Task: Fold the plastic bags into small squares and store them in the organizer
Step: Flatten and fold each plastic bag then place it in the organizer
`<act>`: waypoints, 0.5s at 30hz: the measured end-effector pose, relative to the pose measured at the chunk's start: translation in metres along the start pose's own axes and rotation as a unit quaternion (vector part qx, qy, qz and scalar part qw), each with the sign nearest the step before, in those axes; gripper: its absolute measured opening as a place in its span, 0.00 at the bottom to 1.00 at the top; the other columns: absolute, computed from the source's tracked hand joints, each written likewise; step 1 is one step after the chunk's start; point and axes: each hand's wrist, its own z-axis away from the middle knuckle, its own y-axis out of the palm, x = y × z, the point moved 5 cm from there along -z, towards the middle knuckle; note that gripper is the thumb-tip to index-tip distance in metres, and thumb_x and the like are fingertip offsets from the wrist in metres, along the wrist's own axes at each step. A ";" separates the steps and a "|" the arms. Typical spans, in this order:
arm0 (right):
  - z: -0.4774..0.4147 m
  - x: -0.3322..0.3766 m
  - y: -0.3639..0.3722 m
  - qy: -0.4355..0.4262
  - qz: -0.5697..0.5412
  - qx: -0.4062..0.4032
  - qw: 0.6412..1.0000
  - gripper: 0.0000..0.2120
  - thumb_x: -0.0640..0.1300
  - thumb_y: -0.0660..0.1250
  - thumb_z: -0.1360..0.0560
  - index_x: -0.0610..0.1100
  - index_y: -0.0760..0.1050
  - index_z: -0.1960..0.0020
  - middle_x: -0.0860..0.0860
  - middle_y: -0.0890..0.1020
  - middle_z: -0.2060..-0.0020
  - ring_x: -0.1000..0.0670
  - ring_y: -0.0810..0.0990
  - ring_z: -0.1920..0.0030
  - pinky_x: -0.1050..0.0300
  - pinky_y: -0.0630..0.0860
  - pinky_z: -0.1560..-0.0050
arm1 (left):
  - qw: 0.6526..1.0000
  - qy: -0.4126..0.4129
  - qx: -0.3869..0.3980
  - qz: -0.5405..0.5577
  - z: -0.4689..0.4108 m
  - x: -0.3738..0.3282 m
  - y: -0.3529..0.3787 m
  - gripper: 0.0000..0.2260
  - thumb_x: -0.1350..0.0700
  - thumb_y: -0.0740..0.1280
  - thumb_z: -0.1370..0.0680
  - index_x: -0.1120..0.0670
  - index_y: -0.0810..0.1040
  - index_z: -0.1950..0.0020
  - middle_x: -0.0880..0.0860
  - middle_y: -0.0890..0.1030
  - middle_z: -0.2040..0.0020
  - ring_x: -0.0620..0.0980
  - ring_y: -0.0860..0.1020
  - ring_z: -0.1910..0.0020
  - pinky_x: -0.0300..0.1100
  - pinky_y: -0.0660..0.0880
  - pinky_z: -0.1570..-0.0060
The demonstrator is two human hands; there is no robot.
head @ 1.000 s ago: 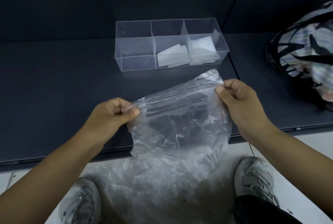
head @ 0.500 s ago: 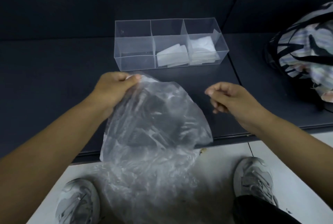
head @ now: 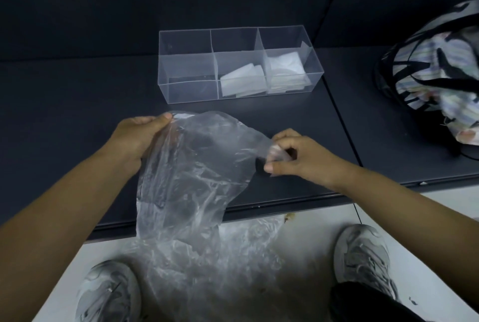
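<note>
A clear crumpled plastic bag [head: 197,181] hangs over the front edge of the dark table [head: 64,114] and down between my shoes. My left hand [head: 137,137] grips its upper left corner. My right hand [head: 293,158] pinches the bag's right edge between thumb and fingers. Behind the bag stands a clear organizer [head: 186,70] with three compartments. The middle one holds a folded white bag square [head: 242,80], the right one holds folded squares [head: 285,70], and the left one shows nothing inside.
A striped fabric tote with black straps [head: 435,80] sits on the table at the far right. A seam in the tabletop [head: 339,119] runs beside the organizer. My two grey shoes [head: 363,257] stand on the pale floor below the table edge.
My right hand had let go of the bag and now pinches its right edge again. My left hand carried its corner up and leftward, and the bag turned and spread between the hands.
</note>
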 end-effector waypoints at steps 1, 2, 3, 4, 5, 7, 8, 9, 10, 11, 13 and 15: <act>0.001 -0.002 -0.004 0.006 -0.008 0.020 1.000 0.08 0.48 0.76 0.33 0.48 0.81 0.55 0.54 0.74 0.44 0.61 0.76 0.49 0.76 0.67 0.50 | 1.000 -0.008 -0.004 0.006 -0.002 0.001 -0.003 0.07 0.50 0.73 0.27 0.53 0.81 0.59 0.49 0.83 0.71 0.44 0.80 0.74 0.35 0.76 0.74; 0.003 -0.005 -0.008 0.015 -0.012 0.045 0.999 0.11 0.50 0.76 0.33 0.48 0.81 0.54 0.56 0.74 0.43 0.61 0.76 0.47 0.76 0.67 0.49 | 1.000 -0.015 -0.010 0.010 -0.004 0.002 -0.007 0.07 0.50 0.73 0.27 0.54 0.81 0.58 0.50 0.83 0.70 0.45 0.80 0.73 0.36 0.77 0.72; 0.006 -0.008 -0.014 0.026 -0.013 0.068 0.997 0.15 0.53 0.74 0.34 0.48 0.81 0.51 0.58 0.75 0.43 0.60 0.77 0.46 0.75 0.68 0.48 | 1.000 -0.019 -0.017 0.011 -0.007 0.002 -0.011 0.08 0.50 0.73 0.27 0.54 0.82 0.56 0.51 0.83 0.68 0.46 0.81 0.71 0.37 0.77 0.68; 0.009 -0.011 -0.021 0.037 -0.016 0.085 0.996 0.17 0.56 0.73 0.35 0.48 0.80 0.50 0.59 0.75 0.42 0.59 0.77 0.44 0.72 0.69 0.46 | 0.999 -0.022 -0.023 0.010 -0.010 0.003 -0.016 0.08 0.51 0.73 0.27 0.55 0.81 0.55 0.52 0.83 0.65 0.47 0.81 0.69 0.39 0.78 0.65; 0.013 -0.014 -0.027 0.042 -0.018 0.092 0.995 0.16 0.57 0.71 0.34 0.47 0.80 0.53 0.58 0.76 0.42 0.59 0.77 0.43 0.70 0.70 0.44 | 0.999 -0.025 -0.027 0.010 -0.012 0.003 -0.021 0.09 0.51 0.73 0.27 0.56 0.81 0.54 0.52 0.83 0.63 0.48 0.81 0.68 0.40 0.78 0.65; 0.016 -0.019 -0.041 0.036 -0.016 0.083 0.996 0.15 0.59 0.66 0.31 0.46 0.78 0.61 0.58 0.79 0.48 0.59 0.77 0.47 0.64 0.69 0.43 | 0.999 -0.030 -0.023 0.007 -0.016 0.003 -0.027 0.08 0.51 0.73 0.27 0.55 0.81 0.55 0.51 0.84 0.67 0.47 0.82 0.70 0.37 0.77 0.70; 0.015 -0.021 -0.047 0.035 -0.034 0.063 0.997 0.18 0.61 0.64 0.30 0.46 0.77 0.62 0.57 0.80 0.54 0.59 0.78 0.51 0.62 0.69 0.45 | 0.999 -0.035 -0.017 0.002 -0.016 0.004 -0.027 0.07 0.51 0.73 0.28 0.54 0.81 0.56 0.49 0.83 0.69 0.45 0.81 0.72 0.36 0.77 0.72; 0.013 -0.025 -0.052 0.043 -0.066 0.034 0.996 0.19 0.62 0.62 0.30 0.46 0.77 0.63 0.57 0.80 0.60 0.58 0.78 0.55 0.61 0.71 0.48 | 0.999 -0.039 -0.008 -0.003 -0.017 0.005 -0.026 0.07 0.51 0.74 0.28 0.54 0.81 0.57 0.48 0.83 0.70 0.45 0.81 0.73 0.36 0.76 0.73; 0.010 -0.028 -0.057 0.060 -0.112 0.001 0.992 0.20 0.62 0.63 0.30 0.44 0.76 0.62 0.56 0.80 0.64 0.57 0.79 0.57 0.61 0.73 0.51 | 0.999 -0.043 -0.001 -0.004 -0.018 0.006 -0.023 0.07 0.51 0.74 0.28 0.54 0.81 0.57 0.48 0.83 0.70 0.45 0.81 0.73 0.36 0.76 0.73; 0.006 -0.032 -0.060 0.075 -0.154 -0.030 0.985 0.19 0.60 0.64 0.29 0.43 0.76 0.62 0.54 0.80 0.66 0.55 0.80 0.59 0.61 0.75 0.55 | 0.999 -0.045 0.004 -0.002 -0.019 0.007 -0.020 0.07 0.52 0.74 0.28 0.54 0.81 0.58 0.48 0.83 0.70 0.45 0.81 0.73 0.36 0.76 0.74; -0.004 -0.036 -0.067 0.089 -0.202 -0.106 0.970 0.11 0.50 0.69 0.26 0.43 0.76 0.61 0.51 0.79 0.70 0.55 0.79 0.66 0.64 0.76 0.64 | 0.999 -0.041 0.005 0.009 -0.022 0.007 -0.014 0.06 0.53 0.73 0.27 0.55 0.80 0.59 0.49 0.82 0.72 0.44 0.80 0.75 0.36 0.76 0.76; -0.011 -0.041 -0.078 0.101 -0.207 -0.209 0.950 0.06 0.39 0.70 0.26 0.44 0.76 0.61 0.51 0.79 0.72 0.57 0.75 0.73 0.67 0.72 0.71 | 0.998 -0.036 -0.005 0.044 -0.024 0.004 -0.008 0.06 0.56 0.72 0.26 0.57 0.79 0.60 0.48 0.80 0.75 0.43 0.78 0.78 0.36 0.76 0.76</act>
